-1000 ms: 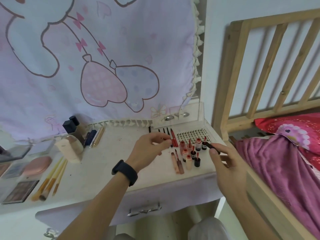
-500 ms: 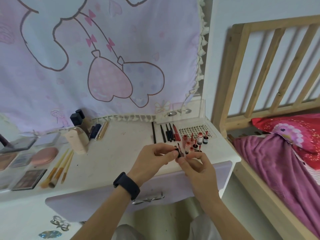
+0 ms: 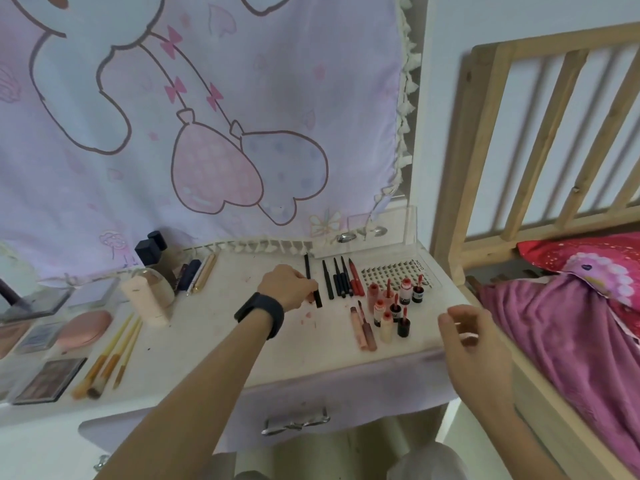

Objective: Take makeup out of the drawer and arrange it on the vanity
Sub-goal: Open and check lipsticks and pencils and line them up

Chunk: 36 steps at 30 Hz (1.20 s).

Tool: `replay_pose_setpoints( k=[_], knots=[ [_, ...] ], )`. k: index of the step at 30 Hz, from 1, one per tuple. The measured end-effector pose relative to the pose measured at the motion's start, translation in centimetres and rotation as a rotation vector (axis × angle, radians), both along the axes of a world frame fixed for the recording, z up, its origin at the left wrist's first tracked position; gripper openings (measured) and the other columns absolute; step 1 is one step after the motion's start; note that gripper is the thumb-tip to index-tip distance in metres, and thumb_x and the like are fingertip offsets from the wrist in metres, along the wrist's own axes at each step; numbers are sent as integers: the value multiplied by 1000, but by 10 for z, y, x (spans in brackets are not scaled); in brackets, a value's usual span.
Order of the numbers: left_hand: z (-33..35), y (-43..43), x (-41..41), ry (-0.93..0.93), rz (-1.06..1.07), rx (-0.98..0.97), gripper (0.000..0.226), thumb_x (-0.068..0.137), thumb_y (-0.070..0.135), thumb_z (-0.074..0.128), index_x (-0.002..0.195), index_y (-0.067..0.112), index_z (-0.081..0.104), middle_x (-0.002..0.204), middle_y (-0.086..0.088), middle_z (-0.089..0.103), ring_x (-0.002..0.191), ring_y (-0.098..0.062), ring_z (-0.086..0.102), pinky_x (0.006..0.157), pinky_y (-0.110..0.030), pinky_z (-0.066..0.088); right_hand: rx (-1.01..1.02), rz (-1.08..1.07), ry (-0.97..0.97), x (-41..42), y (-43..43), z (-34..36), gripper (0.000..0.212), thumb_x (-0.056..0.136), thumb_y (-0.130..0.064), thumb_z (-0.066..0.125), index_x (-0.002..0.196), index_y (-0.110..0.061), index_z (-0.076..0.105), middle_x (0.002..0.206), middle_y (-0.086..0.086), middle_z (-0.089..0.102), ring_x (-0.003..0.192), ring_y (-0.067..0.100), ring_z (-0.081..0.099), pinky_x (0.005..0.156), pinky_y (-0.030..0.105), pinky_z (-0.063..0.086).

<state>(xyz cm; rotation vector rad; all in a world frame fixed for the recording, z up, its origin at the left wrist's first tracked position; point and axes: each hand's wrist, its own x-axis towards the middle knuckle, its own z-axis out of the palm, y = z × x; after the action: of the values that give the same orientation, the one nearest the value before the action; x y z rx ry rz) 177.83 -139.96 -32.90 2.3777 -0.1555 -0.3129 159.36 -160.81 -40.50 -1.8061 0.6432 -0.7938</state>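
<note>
Vanity top [image 3: 214, 327]: brushes [image 3: 110, 351], palettes [image 3: 48, 379], lip tubes [image 3: 386, 327] in rows. Left hand [image 3: 289, 287] pinches black pencil [image 3: 307, 268] beside the pencil row [image 3: 337, 280]; right hand [image 3: 467, 336] loosely curled, empty. Drawer [image 3: 294, 400] closed; arranging looks nearly done.

no legible text or labels anywhere

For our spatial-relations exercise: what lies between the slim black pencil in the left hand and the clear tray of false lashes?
Head view: three more slim black pencils and one red pencil lie side by side there.
</note>
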Motion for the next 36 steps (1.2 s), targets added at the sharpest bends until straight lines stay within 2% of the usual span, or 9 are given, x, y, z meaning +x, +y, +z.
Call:
replay_pose_setpoints(
  k=[2, 4, 9, 14, 19, 25, 29, 33, 36],
  knots=[
    [-2, -12, 15, 0, 4, 57, 20, 85, 26, 64, 83, 12, 77, 86, -3, 77, 88, -24, 72, 79, -34, 58, -139, -35, 80, 13, -17, -12, 15, 95, -30, 63, 109, -28, 60, 108, -8, 64, 107, 17, 59, 91, 39, 49],
    [-5, -23, 27, -3, 5, 115, 20, 82, 23, 63, 85, 8, 76, 88, -5, 77, 86, -24, 72, 80, -35, 58, -251, -45, 144, 26, -27, -27, 22, 96, -32, 61, 116, -24, 59, 116, -6, 61, 118, 18, 51, 99, 42, 44],
    [-16, -40, 49, -31, 6, 252, 25, 80, 20, 59, 92, 4, 74, 92, -10, 75, 78, -24, 70, 74, -33, 58, -542, -102, 131, 44, -32, -57, 29, 89, -35, 49, 105, -17, 65, 106, -3, 66, 103, 21, 53, 86, 25, 26],
    [-24, -45, 56, -35, 8, 270, 25, 79, 24, 63, 92, 5, 72, 90, -11, 75, 81, -26, 72, 77, -38, 60, -553, -119, 81, 44, -34, -61, 32, 87, -35, 47, 103, -16, 66, 105, -4, 66, 102, 19, 51, 90, 24, 25],
    [-25, -46, 53, -16, 0, 242, 32, 82, 35, 70, 95, 6, 67, 88, -11, 70, 79, -26, 68, 58, -28, 51, -534, -116, 62, 43, -33, -62, 30, 87, -35, 47, 103, -18, 66, 106, -5, 66, 104, 18, 52, 95, 22, 24],
    [-27, -46, 52, -13, -13, 222, 30, 85, 30, 69, 97, 3, 73, 93, -14, 75, 87, -28, 72, 71, -34, 57, -529, -116, 50, 42, -33, -62, 28, 87, -33, 48, 102, -19, 66, 105, -6, 66, 104, 16, 50, 95, 21, 24],
    [-29, -45, 53, -10, -20, 208, 29, 86, 28, 70, 95, 2, 75, 91, -15, 76, 79, -27, 70, 63, -30, 53, -529, -124, 40, 42, -32, -61, 28, 87, -34, 48, 101, -19, 67, 105, -6, 66, 105, 16, 50, 96, 20, 23],
    [-29, -45, 52, -22, -27, 191, 27, 86, 27, 72, 98, 4, 76, 92, -13, 75, 88, -28, 72, 79, -38, 59, -560, -121, 43, 42, -31, -61, 25, 87, -33, 49, 97, -19, 68, 105, -5, 67, 105, 18, 52, 95, 22, 24],
    [-29, -45, 50, -29, -36, 190, 24, 87, 26, 72, 98, 6, 76, 89, -13, 75, 87, -27, 71, 80, -37, 60, -571, -124, 30, 41, -31, -61, 26, 87, -34, 49, 95, -20, 69, 105, -5, 67, 104, 19, 52, 94, 24, 25]
  ],
)
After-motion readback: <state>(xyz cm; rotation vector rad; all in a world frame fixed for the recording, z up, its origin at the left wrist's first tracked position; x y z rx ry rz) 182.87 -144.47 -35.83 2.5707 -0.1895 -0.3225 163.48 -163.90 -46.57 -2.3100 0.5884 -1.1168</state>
